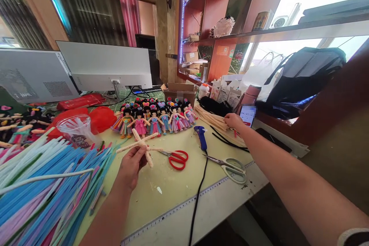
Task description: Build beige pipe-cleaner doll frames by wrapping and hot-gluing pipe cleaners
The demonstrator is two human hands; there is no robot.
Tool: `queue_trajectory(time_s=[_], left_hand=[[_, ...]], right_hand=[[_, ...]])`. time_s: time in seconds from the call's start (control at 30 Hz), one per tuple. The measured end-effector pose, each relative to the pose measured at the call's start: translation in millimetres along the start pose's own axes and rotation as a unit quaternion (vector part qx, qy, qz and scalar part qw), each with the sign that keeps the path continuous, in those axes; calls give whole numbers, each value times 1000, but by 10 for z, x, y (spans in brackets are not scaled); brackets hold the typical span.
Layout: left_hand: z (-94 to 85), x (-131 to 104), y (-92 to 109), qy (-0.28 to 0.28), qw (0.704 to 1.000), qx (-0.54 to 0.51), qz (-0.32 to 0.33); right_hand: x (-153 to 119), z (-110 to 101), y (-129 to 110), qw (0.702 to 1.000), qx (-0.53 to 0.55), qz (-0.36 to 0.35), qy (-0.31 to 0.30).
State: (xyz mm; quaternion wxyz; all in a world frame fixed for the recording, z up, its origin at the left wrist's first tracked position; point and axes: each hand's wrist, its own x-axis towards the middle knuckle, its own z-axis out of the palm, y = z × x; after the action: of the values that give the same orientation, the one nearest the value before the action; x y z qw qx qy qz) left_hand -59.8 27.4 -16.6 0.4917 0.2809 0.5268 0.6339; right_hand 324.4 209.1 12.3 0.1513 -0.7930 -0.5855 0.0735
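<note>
My left hand (133,165) pinches a cream figure (140,144) made of crossed fuzzy stems, held above the yellow-green mat (161,177). My right hand (234,121) reaches to the back right, fingers pressed together at the bundle of cream stems (211,117). Whether a stem is between those fingers is too small to tell. Between the hands lie red-handled scissors (178,160) and a blue glue gun (201,137). Nearer the edge are scissors with pale green handles (234,170). Finished dolls (154,121) stand in rows behind the figure.
Colourful stems (49,184) cover the left side. A plastic cup (75,128) and red bags stand behind them. Black stems (216,105), a lit phone (247,115) and a bottle (250,96) are at the back right. The black cord (198,196) crosses the mat's front edge.
</note>
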Motion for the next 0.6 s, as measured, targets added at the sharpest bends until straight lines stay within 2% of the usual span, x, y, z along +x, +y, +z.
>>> queue_trajectory(time_s=[0.17, 0.23, 0.3, 0.37, 0.43, 0.53, 0.6], left_hand=[[-19, 9, -13, -7, 1000, -19, -1], [-35, 14, -13, -9, 1000, -27, 4], [-55, 21, -10, -12, 999, -37, 12], [-73, 29, -9, -15, 998, -53, 19], [-87, 36, -12, -20, 997, -68, 23], [-96, 40, -27, -38, 995, -84, 23], [-98, 40, -39, -47, 995, -89, 24]], right_hand=[[-137, -283, -55, 997, 43, -11, 69], [-247, -405, -124, 994, 75, -32, 74], [-423, -485, -221, 985, 150, -73, 51], [-674, -490, -339, 944, 299, -139, -21], [-984, -399, -472, 895, 387, -181, -127], [-1466, -95, -689, 840, 429, -177, -283], [-1733, 166, -844, 814, 442, -158, -342]])
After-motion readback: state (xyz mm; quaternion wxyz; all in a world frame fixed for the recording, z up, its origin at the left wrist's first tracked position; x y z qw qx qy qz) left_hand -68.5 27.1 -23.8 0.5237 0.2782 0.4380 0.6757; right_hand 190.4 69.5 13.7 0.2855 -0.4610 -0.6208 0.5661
